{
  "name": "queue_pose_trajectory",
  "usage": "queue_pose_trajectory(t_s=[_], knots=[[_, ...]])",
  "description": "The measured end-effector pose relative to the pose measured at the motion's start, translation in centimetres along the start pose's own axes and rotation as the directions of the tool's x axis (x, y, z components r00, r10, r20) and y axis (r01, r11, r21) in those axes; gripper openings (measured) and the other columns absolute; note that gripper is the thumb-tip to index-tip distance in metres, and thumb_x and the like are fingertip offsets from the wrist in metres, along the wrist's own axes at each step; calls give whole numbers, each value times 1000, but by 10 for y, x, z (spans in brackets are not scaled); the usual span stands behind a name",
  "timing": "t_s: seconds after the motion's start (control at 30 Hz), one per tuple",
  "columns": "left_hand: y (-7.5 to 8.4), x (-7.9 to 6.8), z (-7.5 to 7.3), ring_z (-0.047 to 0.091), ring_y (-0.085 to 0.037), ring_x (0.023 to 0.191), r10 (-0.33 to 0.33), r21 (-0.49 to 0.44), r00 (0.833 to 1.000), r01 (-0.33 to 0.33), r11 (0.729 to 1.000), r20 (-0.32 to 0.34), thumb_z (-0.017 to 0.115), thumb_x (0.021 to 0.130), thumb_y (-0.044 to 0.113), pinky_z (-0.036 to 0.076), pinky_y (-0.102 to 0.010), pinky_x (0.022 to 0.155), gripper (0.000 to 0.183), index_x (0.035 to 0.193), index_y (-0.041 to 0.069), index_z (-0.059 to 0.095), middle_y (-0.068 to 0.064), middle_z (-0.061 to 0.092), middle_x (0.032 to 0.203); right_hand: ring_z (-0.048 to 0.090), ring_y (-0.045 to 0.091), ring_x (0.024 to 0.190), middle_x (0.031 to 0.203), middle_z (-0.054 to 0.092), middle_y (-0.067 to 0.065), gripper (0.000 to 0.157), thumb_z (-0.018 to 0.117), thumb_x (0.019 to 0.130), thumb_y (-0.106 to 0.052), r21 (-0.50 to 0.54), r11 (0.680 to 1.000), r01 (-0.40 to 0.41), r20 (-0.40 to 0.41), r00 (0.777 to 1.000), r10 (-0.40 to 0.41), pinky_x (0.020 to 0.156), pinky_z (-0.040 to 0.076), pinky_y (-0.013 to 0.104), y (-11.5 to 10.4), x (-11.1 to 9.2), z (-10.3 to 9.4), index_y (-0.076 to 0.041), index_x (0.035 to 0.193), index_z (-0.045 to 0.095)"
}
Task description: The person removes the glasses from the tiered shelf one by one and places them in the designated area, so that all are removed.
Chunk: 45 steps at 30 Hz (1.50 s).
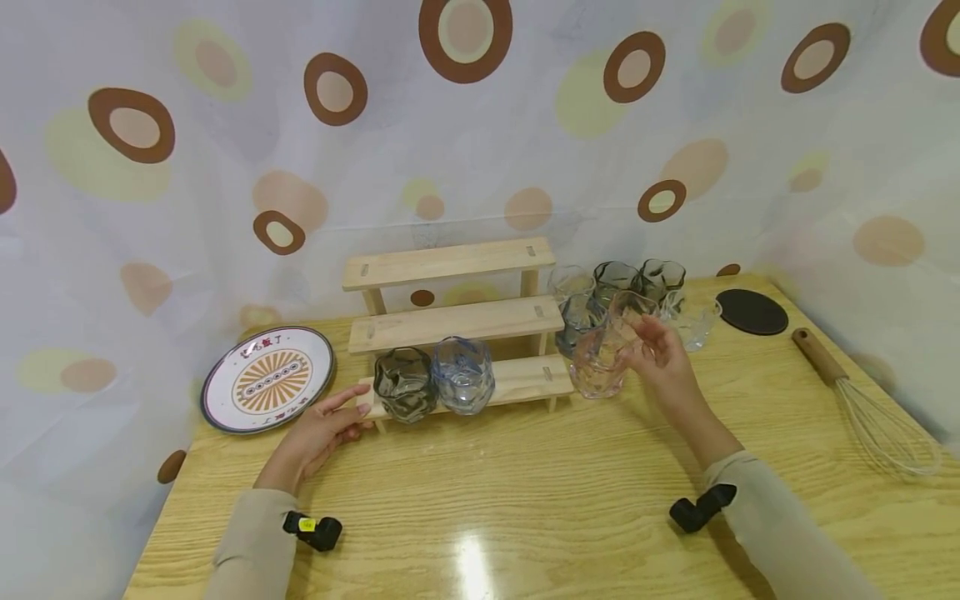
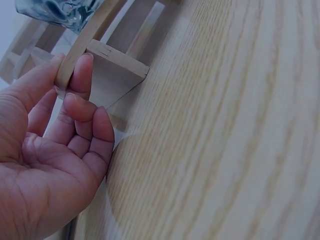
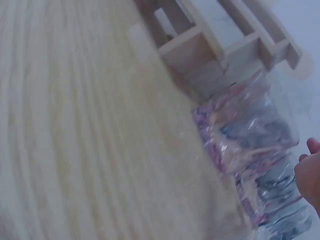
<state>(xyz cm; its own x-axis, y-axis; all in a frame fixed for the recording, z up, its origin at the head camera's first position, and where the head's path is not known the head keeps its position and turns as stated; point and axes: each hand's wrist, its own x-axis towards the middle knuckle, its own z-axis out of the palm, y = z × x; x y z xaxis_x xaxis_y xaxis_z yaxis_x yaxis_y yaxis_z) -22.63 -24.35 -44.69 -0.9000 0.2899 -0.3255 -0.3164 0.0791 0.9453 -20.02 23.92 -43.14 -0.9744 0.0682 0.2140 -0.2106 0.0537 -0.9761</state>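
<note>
My left hand [image 1: 321, 433] pinches the left end of the lowest board of a three-tier wooden display stand [image 1: 457, 321]; in the left wrist view, thumb and fingers lie on both sides of the board [image 2: 90, 42]. A dark grey glass [image 1: 405, 385] and a blue-tinted glass [image 1: 463, 377] stand on that board. My right hand [image 1: 660, 358] is beside a pink-tinted faceted glass [image 1: 597, 371], to the right of the stand. In the right wrist view, its fingers [image 3: 311, 172] are partly cut off, with no glass seen between them. The pink glass [image 3: 240, 127] stands apart from them there.
Behind the right hand stand several clear, blue and grey glasses [image 1: 662, 279]. A black round mat [image 1: 752, 312] and a whisk [image 1: 847, 383] lie at the right. A patterned plate [image 1: 267, 379] is at the left. Dotted cloth [image 1: 480, 150] hangs behind the wooden table [image 1: 480, 500].
</note>
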Motion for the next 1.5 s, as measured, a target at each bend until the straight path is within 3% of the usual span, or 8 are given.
queue_pose_trajectory(t_s=[0.13, 0.23, 0.33, 0.47, 0.63, 0.83, 1.23, 1.5], knots=[[0, 0, -1, 62, -9, 83, 2, -1, 1000, -2, 1000, 0, 62, 93, 19, 47, -22, 69, 59, 146, 8, 37, -3, 56, 105, 20, 29, 138, 138, 35, 6, 58, 58, 93, -3, 39, 997, 70, 12, 997, -71, 115, 10, 37, -11, -1, 7, -7, 143, 28], [0, 0, -1, 62, -9, 82, 5, 7, 1000, -5, 1000, 1, 62, 93, 20, 46, -22, 69, 59, 146, 8, 37, -3, 56, 103, 18, 27, 140, 142, 31, 12, 58, 57, 92, 1, 59, 993, 100, 57, 993, -104, 115, 10, 34, -18, -2, 16, -4, 142, 27], [0, 0, -1, 61, -8, 81, 4, 17, 1000, -5, 1000, 3, 62, 93, 20, 46, -22, 68, 60, 146, 9, 37, -2, 55, 101, 15, 26, 141, 143, 29, 9, 63, 59, 91, 4, 81, 991, 105, 118, 986, -114, 115, 8, 34, -24, -4, 29, -1, 143, 24], [0, 1, -1, 60, -8, 78, -1, 4, 1000, 1, 1000, 1, 62, 93, 19, 45, -21, 68, 60, 146, 8, 36, -2, 55, 98, 13, 30, 141, 143, 30, 7, 68, 61, 89, 4, 107, 991, 86, 208, 972, -107, 115, 10, 36, -29, -2, 48, 0, 144, 20], [0, 1, -1, 59, -8, 77, -2, -5, 1000, 2, 1000, -6, 62, 93, 17, 46, -21, 67, 60, 146, 7, 36, -3, 54, 100, 17, 36, 139, 146, 25, 23, 74, 63, 87, 2, 133, 990, 51, 312, 946, -91, 114, 15, 40, -31, 4, 73, 3, 146, 17], [0, 1, -1, 61, -9, 82, -4, 5, 1000, 4, 1000, -5, 62, 93, 18, 46, -21, 68, 60, 146, 7, 36, -5, 52, 108, 22, 41, 136, 143, 26, 26, 82, 70, 84, -3, 139, 990, 15, 395, 916, -69, 112, 21, 40, -30, 7, 102, 1, 146, 18], [-1, 1, 1, 55, -9, 73, -15, -13, 1000, 15, 1000, 1, 61, 93, 16, 46, -22, 68, 59, 146, 7, 37, -1, 56, 91, 33, 38, 131, 142, 33, 21, 82, 73, 84, -15, 70, 997, 14, 440, 897, -44, 110, 24, 49, -19, 12, 136, -4, 147, 21], [0, 0, 1, 57, -9, 75, -11, -15, 1000, 11, 1000, 3, 62, 93, 17, 47, -22, 68, 59, 146, 8, 37, -1, 56, 90, 28, 36, 134, 145, 27, 20, 82, 73, 84, -15, 49, 999, -14, 463, 886, -10, 110, 25, 47, -16, 12, 147, -6, 148, 22]])
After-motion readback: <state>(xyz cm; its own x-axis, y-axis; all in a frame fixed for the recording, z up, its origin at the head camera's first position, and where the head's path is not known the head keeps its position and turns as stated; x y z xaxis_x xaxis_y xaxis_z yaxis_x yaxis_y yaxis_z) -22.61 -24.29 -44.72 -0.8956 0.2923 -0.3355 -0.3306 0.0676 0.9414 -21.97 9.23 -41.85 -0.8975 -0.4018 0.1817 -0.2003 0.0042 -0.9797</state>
